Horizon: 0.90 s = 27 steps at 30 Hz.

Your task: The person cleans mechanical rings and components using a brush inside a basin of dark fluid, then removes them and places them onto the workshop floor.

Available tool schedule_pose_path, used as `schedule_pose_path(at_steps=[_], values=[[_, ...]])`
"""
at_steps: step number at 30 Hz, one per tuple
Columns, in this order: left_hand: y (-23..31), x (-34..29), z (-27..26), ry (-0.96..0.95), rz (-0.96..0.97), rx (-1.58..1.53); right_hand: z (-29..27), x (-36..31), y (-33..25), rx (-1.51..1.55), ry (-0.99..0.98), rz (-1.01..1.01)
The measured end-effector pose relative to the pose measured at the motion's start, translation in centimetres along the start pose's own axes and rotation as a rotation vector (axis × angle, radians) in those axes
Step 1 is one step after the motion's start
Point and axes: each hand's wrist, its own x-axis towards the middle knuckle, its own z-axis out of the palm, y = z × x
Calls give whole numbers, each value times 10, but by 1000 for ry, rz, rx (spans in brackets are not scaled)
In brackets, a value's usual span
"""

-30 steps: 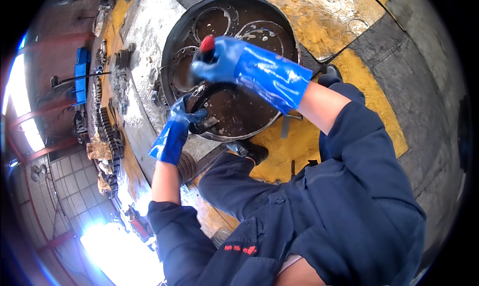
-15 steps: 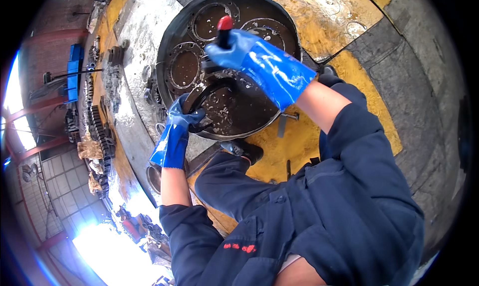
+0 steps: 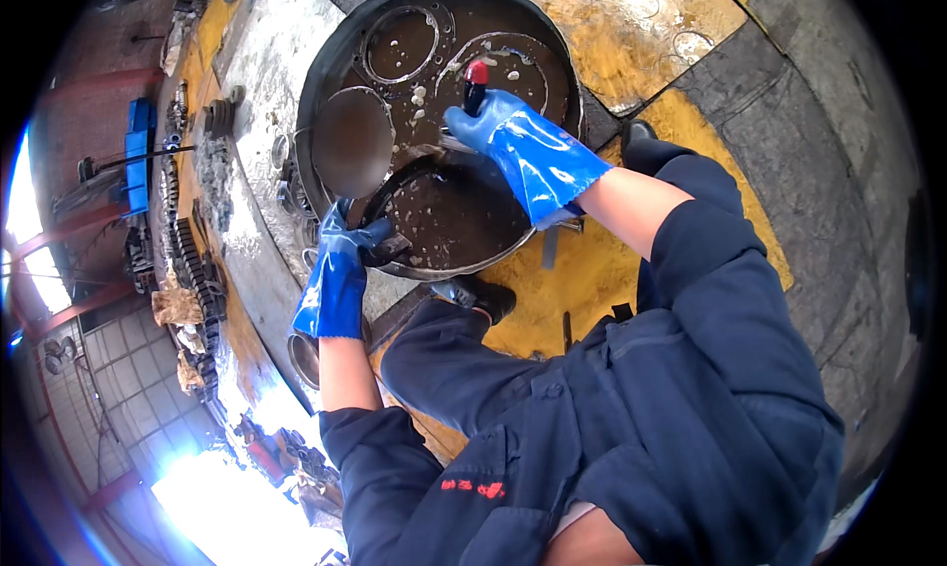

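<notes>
In the head view, the blue-gloved left grip [image 3: 347, 236] is clamping on the near left side of a dark curved part [image 3: 388, 251], which is sitting within the left near side of a round tub [image 3: 308, 156] of brown liquid. The blue-gloved right grip [image 3: 478, 122] is closing around a red-ended black handle [image 3: 475, 90], hovering above the liquid. Beyond, a flanged ring [image 3: 441, 21] is lying in the tub.

Left grip [image 3: 345, 242] on dark ring [image 3: 397, 180]; right grip [image 3: 490, 124] around red-tipped handle [image 3: 475, 85]
</notes>
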Motion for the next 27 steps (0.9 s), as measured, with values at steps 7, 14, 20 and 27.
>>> schedule_pose_path(at_steps=[7,14,20,27], values=[[3,3,2,166,-71,-31,19,-41,9,-197,-140,-14],[-11,3,-15,203,-60,-265,4,-39,-38,251,-291,-130],[-17,3,-17,75,54,-256,37,-50,-71,397,-475,-295],[9,11,17,147,8,-206,52,28,-10,466,-55,6]])
